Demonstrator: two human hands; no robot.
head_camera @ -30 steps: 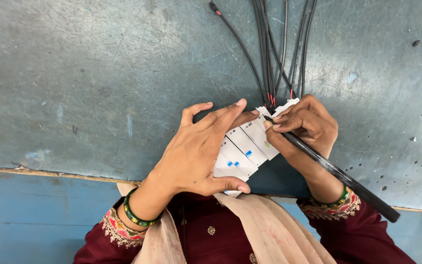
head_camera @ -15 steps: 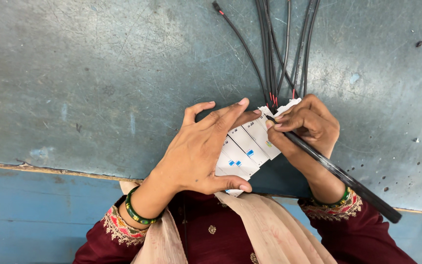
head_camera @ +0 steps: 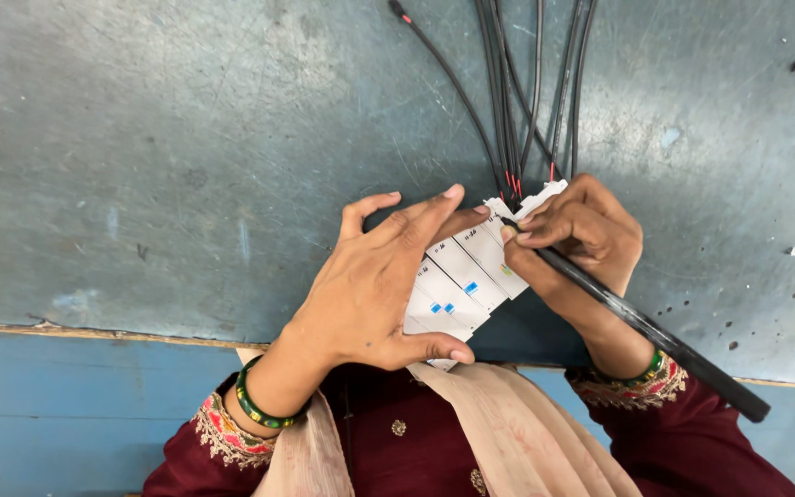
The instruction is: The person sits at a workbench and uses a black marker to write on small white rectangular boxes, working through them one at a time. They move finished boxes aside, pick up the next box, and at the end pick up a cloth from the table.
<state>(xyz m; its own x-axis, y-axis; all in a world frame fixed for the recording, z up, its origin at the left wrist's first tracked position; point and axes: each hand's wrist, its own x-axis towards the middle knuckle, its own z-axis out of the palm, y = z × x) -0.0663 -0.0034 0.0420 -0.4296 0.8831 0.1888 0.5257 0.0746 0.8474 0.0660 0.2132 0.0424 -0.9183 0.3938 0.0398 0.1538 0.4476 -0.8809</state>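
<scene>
Left hand (head_camera: 370, 285) grips the white switch block (head_camera: 462, 276) at the worktop (head_camera: 186, 138) edge; right hand (head_camera: 577, 230) pinches a black tool (head_camera: 637, 322) onto it. Block looks hard and light, best held by its sides; wires (head_camera: 517, 92) bend easily.

Bare table (head_camera: 158, 138) lies open leftward; black cables (head_camera: 517, 101) crowd the space above the breakers (head_camera: 466, 276).
</scene>
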